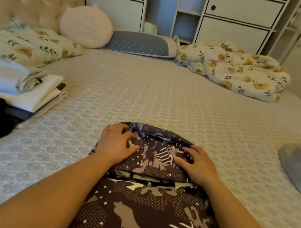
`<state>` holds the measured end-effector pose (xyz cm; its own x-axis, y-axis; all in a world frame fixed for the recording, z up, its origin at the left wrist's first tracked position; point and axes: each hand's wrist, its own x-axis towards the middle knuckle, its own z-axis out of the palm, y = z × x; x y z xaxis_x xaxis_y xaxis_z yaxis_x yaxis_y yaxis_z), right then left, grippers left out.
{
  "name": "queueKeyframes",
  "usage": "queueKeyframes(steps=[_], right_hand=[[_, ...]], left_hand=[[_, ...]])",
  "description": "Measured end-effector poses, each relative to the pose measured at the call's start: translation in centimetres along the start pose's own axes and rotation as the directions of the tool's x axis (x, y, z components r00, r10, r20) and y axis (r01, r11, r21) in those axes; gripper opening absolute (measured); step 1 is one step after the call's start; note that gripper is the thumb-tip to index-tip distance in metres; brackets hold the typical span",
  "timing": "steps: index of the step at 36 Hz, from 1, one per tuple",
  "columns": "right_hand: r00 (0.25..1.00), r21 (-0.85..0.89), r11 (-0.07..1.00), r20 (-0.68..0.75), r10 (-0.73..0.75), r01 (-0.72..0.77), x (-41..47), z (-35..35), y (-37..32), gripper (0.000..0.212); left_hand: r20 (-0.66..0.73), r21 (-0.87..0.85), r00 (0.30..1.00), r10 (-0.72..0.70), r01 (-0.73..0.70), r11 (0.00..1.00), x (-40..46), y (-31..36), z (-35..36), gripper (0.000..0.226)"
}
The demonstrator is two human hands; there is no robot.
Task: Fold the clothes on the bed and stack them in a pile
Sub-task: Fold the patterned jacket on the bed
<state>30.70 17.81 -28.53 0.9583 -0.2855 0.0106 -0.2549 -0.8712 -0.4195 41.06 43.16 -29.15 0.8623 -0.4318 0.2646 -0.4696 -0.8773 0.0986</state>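
Flatly, both hands (155, 155) press the folded garment (153, 160).

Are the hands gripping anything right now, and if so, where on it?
Nothing is gripped. The left hand and right hand lie flat, fingers spread, on the folded-over far end of the dark patterned garment, pressing it onto the bed.

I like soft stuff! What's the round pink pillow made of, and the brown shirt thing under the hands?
The round pink pillow looks like plush, ribbed fabric with a matte surface, probably soft. The brown patterned garment looks like thin, smooth printed cloth: it folds flat and creases under both hands. The exact fibre can't be told.
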Motion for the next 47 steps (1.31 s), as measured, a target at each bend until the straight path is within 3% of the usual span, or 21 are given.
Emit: queueKeyframes(steps=[2, 3, 5, 7, 9, 12, 14, 20, 23, 27, 31, 33, 36, 39, 41, 43, 45, 47], right_hand=[[0.979, 0.222, 0.972, -0.166, 0.115, -0.076, 0.5, -0.6, -0.2, 0.067], [0.963, 0.348, 0.927, -0.17, 0.21, -0.141, 0.9, -1.2, -0.5, 0.074], [0.935, 0.518, 0.811, -0.056, 0.35, -0.273, 1.5, -2.2, -1.1, 0.09], [0.921, 0.527, 0.771, 0.065, 0.385, -0.359, 1.8, -3.1, -1.6, 0.093], [0.921, 0.527, 0.77, 0.069, 0.384, -0.361, 1.9, -4.1, -2.1, 0.073], [0.935, 0.632, 0.717, 0.035, 0.354, -0.295, 0.9, -6.3, -2.8, 0.003], [0.954, 0.616, 0.746, 0.03, 0.3, -0.253, -0.4, -7.7, -2.8, 0.024], [0.986, 0.54, 0.834, -0.043, 0.161, -0.112, -8.1, -11.4, -3.5, 0.006], [0.988, 0.529, 0.848, -0.108, 0.108, -0.035, -12.6, -12.2, -3.1, 0.022], [0.989, 0.503, 0.864, -0.136, 0.057, 0.02, -18.1, -12.1, -2.4, 0.03], [0.993, 0.361, 0.932, -0.114, 0.005, 0.037, -22.0, -10.6, -0.9, 0.035], [0.999, 0.219, 0.975, -0.037, -0.025, 0.033, -23.3, -9.8, -0.3, 0.041], [0.993, 0.006, 0.999, 0.108, -0.042, 0.041, -24.6, -9.2, -0.8, 0.045], [0.997, -0.175, 0.982, 0.037, -0.063, 0.068, -24.8, -9.7, -3.0, 0.045], [0.991, -0.16, 0.985, -0.107, -0.084, 0.066, -24.2, -10.2, -5.2, 0.041], [0.975, -0.024, 0.994, -0.193, -0.107, 0.104, -23.3, -10.2, -7.3, 0.033], [0.973, 0.01, 0.986, -0.165, -0.16, 0.164, -22.4, -9.4, -9.1, 0.023], [0.973, -0.138, 0.966, -0.037, -0.227, 0.22, -21.9, -7.9, -9.8, 0.035]], left_hand=[[-0.163, -0.046, 0.984, -0.078, 0.072, 0.996, 0.0, -0.1, -0.2, 0.04], [-0.171, -0.111, 0.975, -0.142, 0.124, 0.986, 0.1, 0.0, -0.3, 0.045], [-0.038, -0.286, 0.954, -0.296, 0.273, 0.918, 0.7, 0.2, -0.9, 0.072], [0.166, -0.414, 0.917, -0.362, 0.398, 0.819, 1.8, 0.5, -1.6, 0.097], [0.303, -0.46, 0.901, -0.309, 0.422, 0.781, 3.3, 0.8, -2.8, 0.094], [0.275, -0.484, 0.947, -0.166, 0.285, 0.827, 4.4, 1.3, -5.5, 0.048], [0.217, -0.559, 0.972, -0.087, 0.196, 0.806, 4.0, 1.5, -7.3, 0.04], [0.079, -0.558, 0.979, 0.186, -0.111, 0.822, -2.9, 1.8, -13.4, 0.048], [0.016, -0.542, 0.962, 0.273, -0.222, 0.811, -7.9, 2.0, -15.0, 0.045], [-0.075, -0.433, 0.931, 0.357, -0.353, 0.829, -14.4, 2.3, -15.3, 0.058], [0.021, -0.168, 0.842, 0.539, -0.528, 0.832, -19.0, 1.5, -14.3, 0.063], [0.187, -0.118, 0.821, 0.539, -0.526, 0.842, -20.4, 1.3, -13.9, 0.06], [0.452, -0.275, 0.784, 0.425, -0.33, 0.903, -21.2, 1.3, -14.3, 0.048], [0.376, -0.424, 0.827, 0.417, -0.246, 0.872, -20.8, 2.5, -15.4, 0.02], [0.265, -0.373, 0.868, 0.42, -0.31, 0.875, -20.2, 4.2, -15.8, 0.038], [0.263, -0.258, 0.855, 0.447, -0.384, 0.887, -19.8, 6.1, -15.7, 0.046], [0.324, -0.191, 0.818, 0.476, -0.436, 0.88, -20.1, 7.7, -15.0, 0.044], [0.303, -0.186, 0.805, 0.509, -0.474, 0.861, -21.1, 8.3, -13.8, 0.038]])
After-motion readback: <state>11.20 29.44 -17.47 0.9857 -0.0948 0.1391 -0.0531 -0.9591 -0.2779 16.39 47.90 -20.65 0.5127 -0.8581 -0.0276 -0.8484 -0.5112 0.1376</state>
